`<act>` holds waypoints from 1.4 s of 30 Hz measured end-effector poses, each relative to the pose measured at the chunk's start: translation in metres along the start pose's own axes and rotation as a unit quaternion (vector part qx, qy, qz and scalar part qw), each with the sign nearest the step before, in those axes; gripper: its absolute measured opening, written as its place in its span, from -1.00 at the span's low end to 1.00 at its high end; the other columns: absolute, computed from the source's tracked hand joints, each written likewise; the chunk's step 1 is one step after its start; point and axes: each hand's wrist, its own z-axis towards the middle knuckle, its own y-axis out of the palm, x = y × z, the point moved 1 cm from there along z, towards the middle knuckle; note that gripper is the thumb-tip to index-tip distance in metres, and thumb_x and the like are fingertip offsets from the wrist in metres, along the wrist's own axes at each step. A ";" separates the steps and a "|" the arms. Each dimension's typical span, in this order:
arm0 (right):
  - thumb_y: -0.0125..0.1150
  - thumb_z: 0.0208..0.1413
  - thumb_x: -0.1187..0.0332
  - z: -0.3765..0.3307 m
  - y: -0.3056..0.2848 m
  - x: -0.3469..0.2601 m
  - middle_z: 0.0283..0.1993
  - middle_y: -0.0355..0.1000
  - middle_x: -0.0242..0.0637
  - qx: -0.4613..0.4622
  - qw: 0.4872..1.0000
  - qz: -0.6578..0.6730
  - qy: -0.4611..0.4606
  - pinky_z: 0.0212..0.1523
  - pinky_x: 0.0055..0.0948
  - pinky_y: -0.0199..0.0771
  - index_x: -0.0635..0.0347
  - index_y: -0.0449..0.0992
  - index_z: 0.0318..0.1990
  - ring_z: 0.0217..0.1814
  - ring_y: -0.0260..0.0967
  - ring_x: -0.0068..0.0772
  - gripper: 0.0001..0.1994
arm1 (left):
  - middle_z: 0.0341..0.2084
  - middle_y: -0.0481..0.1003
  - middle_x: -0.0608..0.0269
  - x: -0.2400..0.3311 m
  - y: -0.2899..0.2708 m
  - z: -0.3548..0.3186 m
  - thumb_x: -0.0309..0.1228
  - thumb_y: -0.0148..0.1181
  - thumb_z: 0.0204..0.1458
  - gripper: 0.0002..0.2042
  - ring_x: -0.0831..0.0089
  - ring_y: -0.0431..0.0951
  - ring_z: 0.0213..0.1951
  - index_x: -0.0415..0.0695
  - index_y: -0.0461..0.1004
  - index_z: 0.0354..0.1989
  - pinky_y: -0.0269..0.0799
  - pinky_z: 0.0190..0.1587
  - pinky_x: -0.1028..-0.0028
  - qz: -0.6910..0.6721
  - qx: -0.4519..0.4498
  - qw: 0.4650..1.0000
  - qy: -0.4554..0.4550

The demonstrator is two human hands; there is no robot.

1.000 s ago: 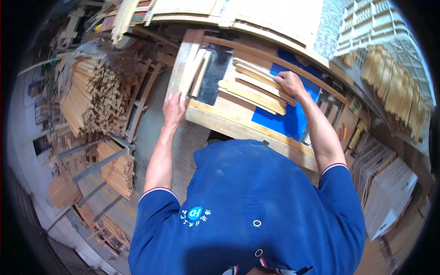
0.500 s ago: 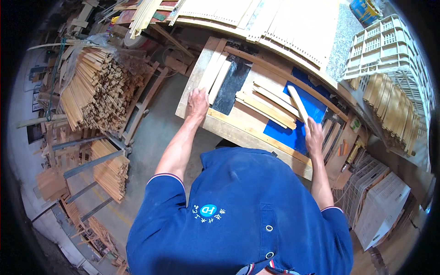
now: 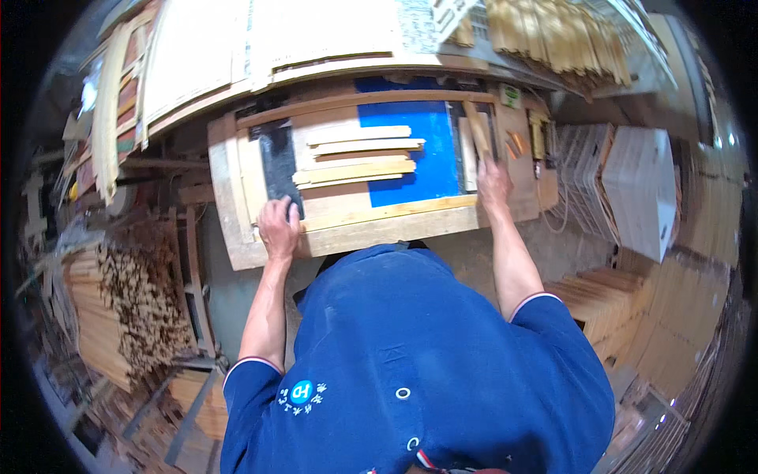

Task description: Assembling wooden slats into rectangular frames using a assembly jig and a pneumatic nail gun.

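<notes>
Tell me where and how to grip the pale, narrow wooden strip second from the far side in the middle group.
Probably pinch the pale, narrow wooden strip by its right end, across its long edges, from the right: that end juts past the neighbouring wooden strips over the flat blue sheet.

At 2 o'clock the right hand (image 3: 495, 186) hides the near end of a wooden strip (image 3: 476, 130), and the strip's outline is blurred on my feed. The left hand (image 3: 279, 225), at 9 o'clock, conceals its own palm; I can't tell whether it grips anything or perhaps merely rests on the bench (image 3: 355, 235). Glare washes out the white sheets (image 3: 332, 31) toward 12 o'clock, and the top edge crops them, as it does the golden slats (image 3: 553, 35) at 1 o'clock. Orange pieces (image 3: 515, 144) at 2 o'clock are too small for me to identify. At 6 o'clock the lower edge cuts off the blue shirt (image 3: 410, 324).
</notes>
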 end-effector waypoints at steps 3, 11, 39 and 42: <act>0.13 0.24 0.09 0.001 -0.007 0.001 -0.20 0.52 -0.05 0.004 0.999 -0.013 0.048 -0.16 0.04 0.54 -0.22 0.59 0.10 -0.12 0.53 0.09 -0.68 | -0.32 0.49 0.17 0.042 0.020 -0.011 -0.33 0.32 0.01 -0.79 0.17 0.50 -0.21 -0.10 0.59 -0.19 0.36 -0.09 0.21 -0.050 -0.099 0.989 0.100; 0.15 0.21 0.08 0.000 -0.010 -0.002 -0.23 0.48 -0.06 0.036 0.999 -0.032 0.025 -0.23 0.01 0.56 -0.22 0.62 0.05 -0.20 0.54 0.07 -0.70 | -0.30 0.45 0.15 0.074 0.059 -0.011 -0.28 0.33 -0.04 -0.77 0.14 0.45 -0.19 -0.09 0.57 -0.23 0.31 -0.09 0.16 -0.104 -0.091 0.977 0.164; 0.21 0.00 0.43 0.030 0.015 0.019 -0.27 0.38 -0.26 0.004 0.992 0.069 -0.106 -0.18 -0.11 0.43 -0.15 0.70 -0.11 -0.17 0.41 -0.12 -0.70 | -0.34 0.42 0.17 0.083 0.059 -0.009 -0.27 0.30 -0.06 -0.78 0.16 0.44 -0.21 -0.05 0.55 -0.25 0.32 -0.11 0.16 -0.032 -0.098 0.980 0.172; 0.21 -0.04 0.47 0.031 0.013 0.024 -0.28 0.37 -0.26 0.011 0.988 0.092 -0.125 -0.18 -0.12 0.42 -0.12 0.69 -0.10 -0.17 0.40 -0.13 -0.67 | -0.35 0.40 0.18 0.086 0.061 -0.009 -0.28 0.31 -0.05 -0.78 0.16 0.43 -0.21 -0.05 0.54 -0.25 0.31 -0.12 0.15 -0.026 -0.098 0.980 0.170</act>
